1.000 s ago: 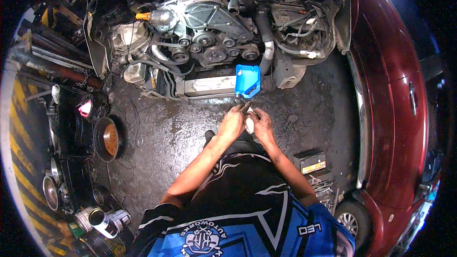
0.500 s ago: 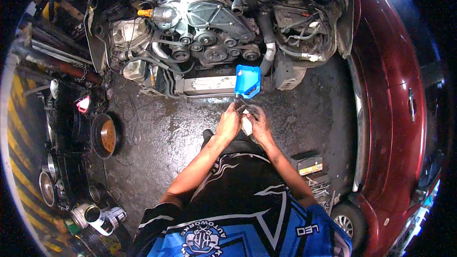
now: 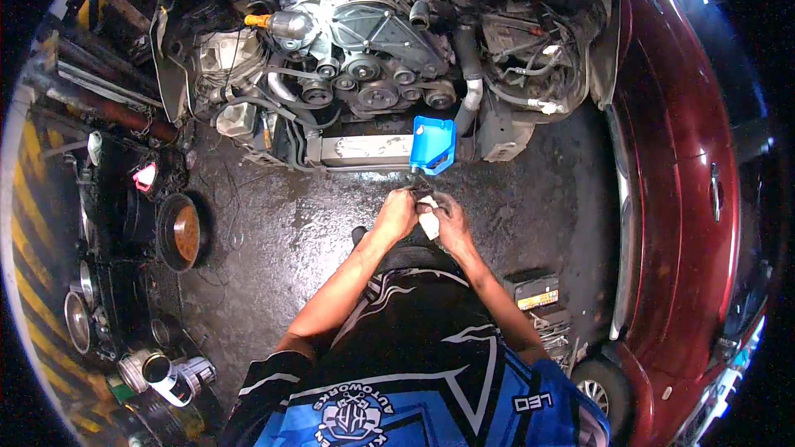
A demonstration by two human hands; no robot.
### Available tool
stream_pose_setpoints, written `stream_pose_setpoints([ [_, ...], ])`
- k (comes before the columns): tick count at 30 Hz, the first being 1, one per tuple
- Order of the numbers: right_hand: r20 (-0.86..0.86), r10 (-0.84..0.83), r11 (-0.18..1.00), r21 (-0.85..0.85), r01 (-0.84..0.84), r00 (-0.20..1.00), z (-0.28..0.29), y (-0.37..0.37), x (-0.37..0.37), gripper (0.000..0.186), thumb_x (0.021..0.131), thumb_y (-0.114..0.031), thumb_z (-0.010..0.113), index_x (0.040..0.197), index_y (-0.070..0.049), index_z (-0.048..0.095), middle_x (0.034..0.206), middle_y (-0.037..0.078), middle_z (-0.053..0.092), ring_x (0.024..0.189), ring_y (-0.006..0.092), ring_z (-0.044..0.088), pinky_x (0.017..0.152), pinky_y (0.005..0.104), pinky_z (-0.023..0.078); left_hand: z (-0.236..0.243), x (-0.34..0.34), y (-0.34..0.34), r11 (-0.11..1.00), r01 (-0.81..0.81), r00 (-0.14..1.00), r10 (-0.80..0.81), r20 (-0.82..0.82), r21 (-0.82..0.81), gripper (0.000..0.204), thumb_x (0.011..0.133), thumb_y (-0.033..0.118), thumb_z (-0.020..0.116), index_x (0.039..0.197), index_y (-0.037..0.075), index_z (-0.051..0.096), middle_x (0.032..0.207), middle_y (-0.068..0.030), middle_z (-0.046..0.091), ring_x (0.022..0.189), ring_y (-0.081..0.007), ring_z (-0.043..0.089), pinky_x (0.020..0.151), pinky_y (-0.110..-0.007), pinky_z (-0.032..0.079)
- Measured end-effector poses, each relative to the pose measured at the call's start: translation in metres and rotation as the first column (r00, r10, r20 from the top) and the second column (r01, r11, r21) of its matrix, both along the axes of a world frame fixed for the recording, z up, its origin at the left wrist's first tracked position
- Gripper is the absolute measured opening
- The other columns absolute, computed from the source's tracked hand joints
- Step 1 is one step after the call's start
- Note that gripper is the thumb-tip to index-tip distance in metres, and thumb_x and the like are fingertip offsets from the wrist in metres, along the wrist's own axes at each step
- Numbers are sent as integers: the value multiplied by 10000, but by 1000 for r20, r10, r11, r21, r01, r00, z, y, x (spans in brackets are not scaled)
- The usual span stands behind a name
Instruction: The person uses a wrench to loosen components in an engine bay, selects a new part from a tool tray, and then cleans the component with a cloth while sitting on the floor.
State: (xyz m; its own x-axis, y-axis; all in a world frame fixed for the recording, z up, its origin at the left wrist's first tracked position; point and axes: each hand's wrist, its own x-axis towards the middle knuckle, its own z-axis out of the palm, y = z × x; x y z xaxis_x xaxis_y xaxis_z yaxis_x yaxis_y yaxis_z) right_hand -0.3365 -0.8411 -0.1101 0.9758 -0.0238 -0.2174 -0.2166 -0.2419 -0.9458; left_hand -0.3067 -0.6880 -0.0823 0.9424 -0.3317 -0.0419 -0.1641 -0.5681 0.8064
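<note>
Close together in front of my body, both hands meet over a small dark part [image 3: 422,189], mostly covered by my fingers. My left hand [image 3: 397,214] is closed, its fingertips gripping that part. Closed as well, my right hand [image 3: 451,220] pinches a whitish rag [image 3: 429,223], which hangs down between the hands. Just beyond them is a blue cut-open plastic jug [image 3: 431,146] with its dark neck pointing toward me, in front of the pale radiator bar [image 3: 364,146]. Exactly what the dark part is cannot be made out.
An exposed engine [image 3: 377,58] with pulleys and a lit orange-ended work lamp [image 3: 281,24] fills the far side. A dark red car [image 3: 675,182] stands at right, near a battery [image 3: 537,293] and tools. At left are a round pan [image 3: 180,233] of brownish liquid and several containers.
My hands have drawn slightly nearer to my body, and the right fingers have closed in around the rag. The blue jug stays in place.
</note>
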Motion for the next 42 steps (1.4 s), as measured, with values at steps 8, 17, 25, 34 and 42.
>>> stream_pose_setpoints([
  [8, 117, 133, 989, -87, -123, 984, 8, 5, 3, 523, 900, -287, 644, 1299, 20, 502, 1230, 171, 602, 1165, 247, 559, 972, 337, 429, 12, -1, 1, 991, -131, 990, 132, 57, -16, 226, 812, 36, 626, 1028, -13, 673, 1030, -207, 654, 923, -374, 639, 796, -412, 513],
  [17, 64, 82, 994, -73, -77, 995, 28, 13, 12, 513, 886, -322, 660, 1263, -2, 523, 1181, 167, 632, 1104, 270, 598, 947, 358, 446, 3, -6, 4, 993, -115, 969, 121, 214, -40, 292, 825, 21, 556, 1107, -4, 632, 997, -211, 615, 948, -388, 585, 828, -457, 488],
  [25, 42, 75, 997, 23, -76, 996, -2, 7, 9, 430, 886, -226, 662, 1229, 0, 536, 1120, 155, 654, 1037, 221, 625, 878, 323, 479, 8, -5, 1, 993, -104, 987, 109, 115, -51, 254, 805, 3, 560, 1041, -17, 653, 1037, -218, 627, 972, -389, 579, 842, -456, 488],
  [34, 75, 36, 999, -7, -35, 997, -12, 7, 9, 436, 885, -191, 659, 1238, 29, 529, 1083, 146, 669, 970, 190, 642, 815, 300, 501, 15, -11, -1, 983, -162, 965, 177, 193, -90, 158, 795, 15, 599, 927, -25, 676, 903, -227, 660, 871, -401, 624, 783, -452, 502],
  [42, -47, -20, 996, 91, 25, 999, -14, 6, 4, 445, 874, -207, 683, 1225, 25, 540, 1060, 160, 667, 919, 187, 642, 777, 295, 501, 1, -20, -5, 980, -193, 978, 196, 69, -49, 221, 819, 35, 589, 1026, -1, 658, 968, -236, 645, 868, -411, 635, 763, -450, 516],
])
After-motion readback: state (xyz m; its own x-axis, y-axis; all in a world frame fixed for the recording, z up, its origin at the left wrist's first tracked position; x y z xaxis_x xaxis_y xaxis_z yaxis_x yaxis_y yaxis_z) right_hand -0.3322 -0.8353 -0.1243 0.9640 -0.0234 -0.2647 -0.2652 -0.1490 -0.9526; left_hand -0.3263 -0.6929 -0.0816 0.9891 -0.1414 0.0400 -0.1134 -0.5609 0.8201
